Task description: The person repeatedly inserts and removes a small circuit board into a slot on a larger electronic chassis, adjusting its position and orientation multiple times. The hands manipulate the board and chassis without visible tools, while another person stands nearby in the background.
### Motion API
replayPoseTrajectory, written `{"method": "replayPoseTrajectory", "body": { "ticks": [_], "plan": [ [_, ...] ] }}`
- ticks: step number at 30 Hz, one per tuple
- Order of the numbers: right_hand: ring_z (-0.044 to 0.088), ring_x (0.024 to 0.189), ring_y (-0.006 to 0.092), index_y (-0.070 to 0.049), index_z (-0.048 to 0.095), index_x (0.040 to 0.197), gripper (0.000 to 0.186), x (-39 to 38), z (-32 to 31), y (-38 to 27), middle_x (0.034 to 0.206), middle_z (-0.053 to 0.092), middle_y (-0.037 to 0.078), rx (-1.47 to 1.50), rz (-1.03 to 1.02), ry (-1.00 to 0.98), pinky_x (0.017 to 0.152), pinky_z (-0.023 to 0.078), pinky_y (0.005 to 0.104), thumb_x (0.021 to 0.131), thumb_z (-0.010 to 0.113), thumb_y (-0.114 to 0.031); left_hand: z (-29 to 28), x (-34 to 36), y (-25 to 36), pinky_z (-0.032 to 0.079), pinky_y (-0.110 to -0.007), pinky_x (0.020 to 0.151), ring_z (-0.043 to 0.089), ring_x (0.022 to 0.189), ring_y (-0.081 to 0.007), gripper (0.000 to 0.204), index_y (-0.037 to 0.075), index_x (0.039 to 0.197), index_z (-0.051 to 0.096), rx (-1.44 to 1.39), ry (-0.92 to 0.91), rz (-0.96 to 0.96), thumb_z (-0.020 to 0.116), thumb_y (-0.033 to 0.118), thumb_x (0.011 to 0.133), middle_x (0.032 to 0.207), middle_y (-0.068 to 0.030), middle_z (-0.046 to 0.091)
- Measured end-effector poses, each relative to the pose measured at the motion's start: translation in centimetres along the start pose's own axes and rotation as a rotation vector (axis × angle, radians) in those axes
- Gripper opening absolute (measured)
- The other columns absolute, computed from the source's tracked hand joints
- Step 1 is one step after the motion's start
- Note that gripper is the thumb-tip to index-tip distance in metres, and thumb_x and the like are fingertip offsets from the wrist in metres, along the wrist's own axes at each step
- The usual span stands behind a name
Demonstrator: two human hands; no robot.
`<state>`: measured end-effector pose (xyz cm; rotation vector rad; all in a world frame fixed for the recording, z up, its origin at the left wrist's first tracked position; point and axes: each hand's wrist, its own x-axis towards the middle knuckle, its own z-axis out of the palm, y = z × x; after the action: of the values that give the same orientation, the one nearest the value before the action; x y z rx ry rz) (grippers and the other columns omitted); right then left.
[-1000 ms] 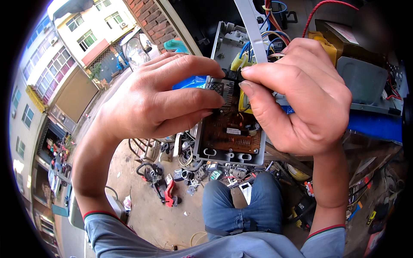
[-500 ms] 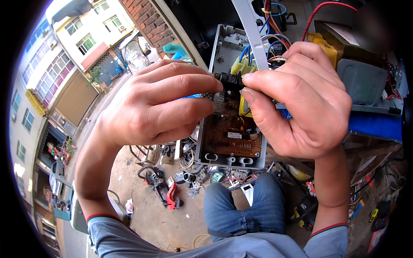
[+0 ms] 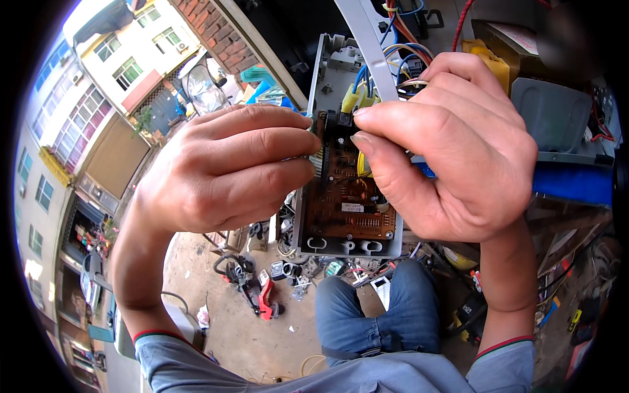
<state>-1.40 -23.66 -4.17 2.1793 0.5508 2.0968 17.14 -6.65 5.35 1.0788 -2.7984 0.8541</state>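
Observation:
In front of me is a grey plastic housing (image 3: pixel 395 245) that holds a brown circuit board (image 3: pixel 334 226) with small soldered parts and a white label. My left hand (image 3: pixel 226 170) is curled at the housing's left side, its fingertips by the board's upper left edge; what they grip is hidden. Thumb and index finger of my right hand (image 3: pixel 452 147) are bent together in a near pinch over the board's upper part, beside a black component (image 3: pixel 343 124). Anything between them is too small to make out. Yellow-sleeved connectors (image 3: pixel 357 98) with blue wires lie just above those fingertips.
A light grey strip (image 3: pixel 370 46) slants down toward the right hand. At the right stand a transformer-like block (image 3: pixel 508 49) with yellow wrapping and a grey metal panel (image 3: pixel 550 118). Scrap parts and a red tool-like piece (image 3: pixel 267 298) litter the ground near my knees (image 3: pixel 377 314).
The left hand has drawn slightly left and down, widening the gap between the two hands' fingertips. The right hand keeps its bent-finger pose near the black component. The view has shifted slightly.

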Motion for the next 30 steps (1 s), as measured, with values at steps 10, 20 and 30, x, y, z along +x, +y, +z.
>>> {"method": "replayPoseTrajectory", "body": {
  "ticks": [10, 20, 30],
  "plan": [
    [0.059, 0.057, 0.0216, -0.002, 0.074, 0.091, 0.020, 0.0, 0.2, -0.2, 0.070, 0.068, 0.006, 0.012, 0.015, 0.021, 0.070, 0.050, 0.0388, 0.073, 0.081, 0.002, -0.9, 0.8, 0.5, 0.062, -0.043, 0.081, 0.072, 0.094, -0.0363, 0.021, -0.003, 0.096, 0.074, -0.068, -0.092, -0.009, 0.074, -0.007, 0.075, 0.101, -0.0153, 0.071],
    [0.058, 0.055, 0.0222, -0.002, 0.074, 0.090, 0.018, -0.1, 0.3, 0.0, 0.066, 0.066, 0.006, 0.026, 0.008, 0.034, 0.069, 0.049, 0.0378, 0.073, 0.082, 0.000, -0.7, 1.1, 0.6, 0.061, -0.040, 0.077, 0.072, 0.095, -0.0325, 0.026, 0.001, 0.095, 0.070, -0.051, -0.094, -0.026, 0.078, -0.002, 0.070, 0.102, -0.0115, 0.070],
    [0.058, 0.055, 0.0222, -0.002, 0.074, 0.089, 0.020, -0.1, 0.4, -0.1, 0.066, 0.066, 0.006, 0.061, 0.034, 0.071, 0.066, 0.048, 0.0372, 0.072, 0.082, 0.001, -1.2, 1.5, 0.7, 0.060, -0.043, 0.080, 0.073, 0.094, -0.0367, 0.023, -0.004, 0.100, 0.075, -0.128, -0.144, -0.049, 0.075, -0.005, 0.078, 0.101, -0.0151, 0.073]
  ]
}}
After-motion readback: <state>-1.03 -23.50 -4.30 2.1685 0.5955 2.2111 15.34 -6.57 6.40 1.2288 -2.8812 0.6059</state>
